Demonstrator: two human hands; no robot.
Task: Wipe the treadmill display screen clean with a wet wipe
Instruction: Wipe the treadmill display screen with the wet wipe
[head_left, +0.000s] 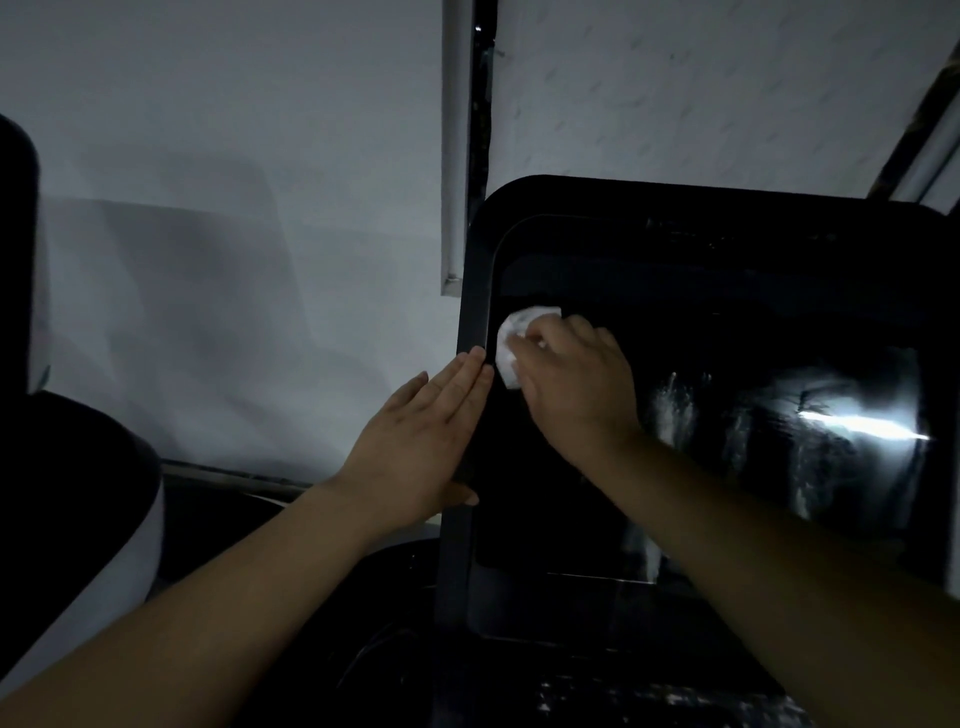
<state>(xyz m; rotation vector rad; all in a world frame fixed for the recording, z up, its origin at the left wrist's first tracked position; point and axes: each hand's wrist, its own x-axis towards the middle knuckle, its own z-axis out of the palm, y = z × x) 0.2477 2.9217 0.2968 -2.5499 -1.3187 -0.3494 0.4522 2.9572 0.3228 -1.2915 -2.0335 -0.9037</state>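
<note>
The right hand (574, 387) presses a crumpled wet wipe (511, 340) flat against the treadmill display screen (727, 364), its fingers closed over the wipe near the screen's left edge, about halfway up. The left hand (421, 441) lies open and flat along the dark frame (475, 291) just left of the screen, fingers straight and empty, apparently steadying the panel. The screen's long axis runs sideways, so nearly all its glass stretches rightward from the wipe; the right hand is the nearer one for any sweep that way. Wet streaks glint in a reflection toward the screen's right side. The room is dim, and no brand, label or writing can be read.
</note>
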